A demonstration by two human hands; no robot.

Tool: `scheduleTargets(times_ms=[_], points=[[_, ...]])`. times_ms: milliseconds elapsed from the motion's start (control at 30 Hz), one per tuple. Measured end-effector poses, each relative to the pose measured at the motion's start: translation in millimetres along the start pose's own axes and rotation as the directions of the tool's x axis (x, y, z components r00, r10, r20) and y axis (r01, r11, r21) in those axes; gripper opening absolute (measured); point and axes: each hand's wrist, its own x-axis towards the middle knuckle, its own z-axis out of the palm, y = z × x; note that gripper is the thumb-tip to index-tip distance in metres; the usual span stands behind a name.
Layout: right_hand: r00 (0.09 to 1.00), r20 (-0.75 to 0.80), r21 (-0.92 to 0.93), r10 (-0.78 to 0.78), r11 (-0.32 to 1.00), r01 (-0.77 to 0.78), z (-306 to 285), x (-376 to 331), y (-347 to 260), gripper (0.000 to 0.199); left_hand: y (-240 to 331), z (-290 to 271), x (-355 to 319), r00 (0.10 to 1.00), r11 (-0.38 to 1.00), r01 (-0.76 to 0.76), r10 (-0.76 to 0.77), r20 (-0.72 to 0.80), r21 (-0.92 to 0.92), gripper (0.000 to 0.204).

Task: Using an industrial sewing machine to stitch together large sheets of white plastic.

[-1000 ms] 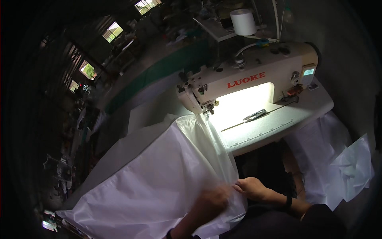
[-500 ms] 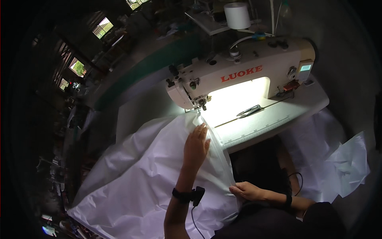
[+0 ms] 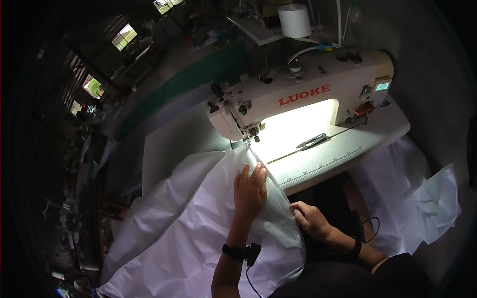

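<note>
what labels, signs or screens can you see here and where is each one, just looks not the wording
Maker's lettering: red capitals in a slanted row on the cream front of the sewing machine, above the lit bed.
Small screen: glowing pale blue-green rectangle in a cream panel at the machine's right end.
Printed ruler scale: line of fine dark ticks along the front edge of the white table.
No packages in view.

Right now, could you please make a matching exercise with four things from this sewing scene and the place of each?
1. large white fabric sheet
2. metal thread snips
3. white thread cone
4. left hand

A. on the lit machine bed
B. flat on the fabric, below the needle
C. on a stand behind the cream sewing machine
D. draped over the table's near edge

Pairs: 1-D, 2-A, 3-C, 4-B
</note>
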Motion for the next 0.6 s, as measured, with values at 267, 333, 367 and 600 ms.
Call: scheduleTargets(times_ms=[267, 333, 367, 600], points=[[0.944, 0.056, -0.770, -0.327, 0.588, 0.249, 22.7, 29.2, -8.4, 0.048, -15.3, -13.5, 18.5, 0.997, 0.994, 0.013, -0.005, 0.079, -0.106, 0.042], [0.944, 0.082, -0.780, -0.320, 0.569, 0.261, 23.1, 29.2, -16.1, 0.044, -24.2, -19.4, 35.7, 0.999, 0.995, -0.044, 0.043, -0.011, -0.094, 0.043], [0.944, 0.098, -0.789, -0.314, 0.554, 0.266, 23.0, 30.2, -18.2, 0.040, -27.6, -19.3, 39.7, 0.999, 0.995, -0.040, 0.039, -0.013, -0.094, 0.043], [0.879, -0.151, -0.758, -0.453, 0.624, 0.191, 9.3, 101.6, -20.7, 0.022, -44.1, 11.8, 36.9, 0.994, 0.998, -0.069, 0.070, -0.089, 0.008, 0.040]])
